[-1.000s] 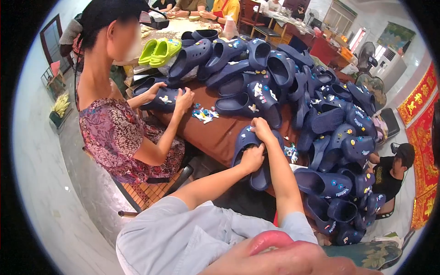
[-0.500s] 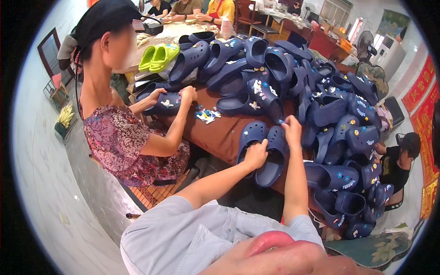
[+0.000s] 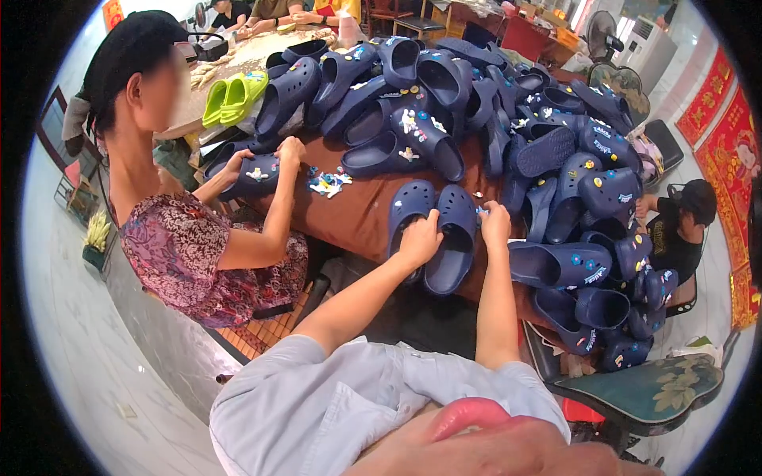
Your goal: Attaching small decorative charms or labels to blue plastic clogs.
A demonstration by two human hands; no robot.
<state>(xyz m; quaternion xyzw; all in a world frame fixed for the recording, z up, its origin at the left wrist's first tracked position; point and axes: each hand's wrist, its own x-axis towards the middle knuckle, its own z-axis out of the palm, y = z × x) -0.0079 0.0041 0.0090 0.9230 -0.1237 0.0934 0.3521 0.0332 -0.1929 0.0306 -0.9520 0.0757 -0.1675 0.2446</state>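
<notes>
Clogs [image 3: 452, 262], a navy pair with perforated toes, sat side by side at the near edge of the brown-covered table [image 3: 361, 218], their toes pointing away from the person in the pale grey shirt [image 3: 333, 397]. That person's left hand [image 3: 421, 238] was closed around the inner rim of the left clog [image 3: 410, 200], knuckles beside the right clog [image 3: 456, 208]; I couldn't tell whether it gripped both. The right hand [image 3: 496, 224] hung just beyond the right clog's outer side, thumb and fingertips pinched on what looked like a small bluish shoe charm [image 3: 480, 210]. Farther left lay a loose cluster of charms [image 3: 329, 183], blue, white and yellow. A great heap of navy clogs [image 3: 548, 155] rose across the back and right, many studded with decorations. Over on the left, a co-worker in a floral dress [image 3: 178, 262] held another navy clog [image 3: 254, 187] in both hands, near a lime-green pair [image 3: 234, 99] of similar shape.
</notes>
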